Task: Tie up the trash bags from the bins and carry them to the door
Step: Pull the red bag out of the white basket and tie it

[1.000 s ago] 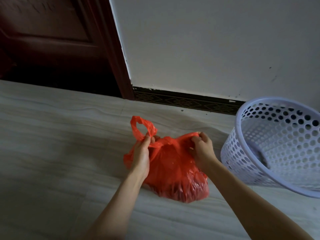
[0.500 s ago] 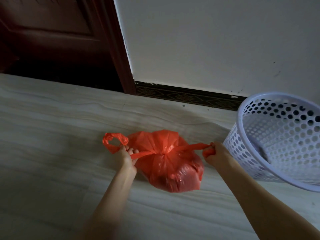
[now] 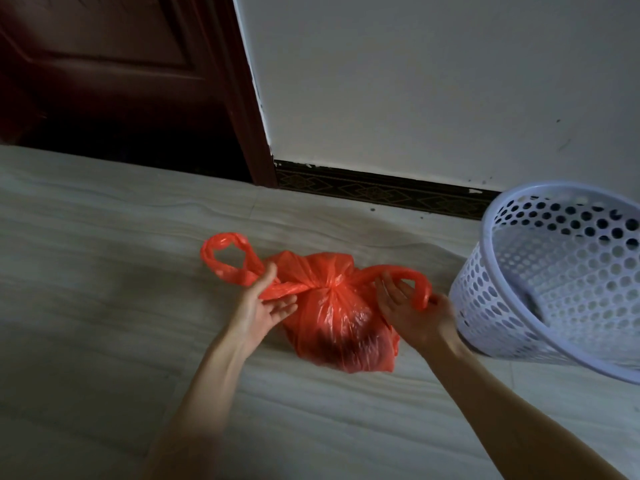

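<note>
A crinkled, glossy red plastic trash bag (image 3: 341, 327) lay on the pale streaked floor tiles (image 3: 104, 306), its neck gathered into a knot. The left hand (image 3: 258, 311) pinched the left handle loop between thumb and fingers; the right hand (image 3: 412, 308) held the right loop, fingers loosely spread. A white perforated plastic bin (image 3: 561, 271) stood tilted at right, the dark wooden door (image 3: 121, 74) far left.
</note>
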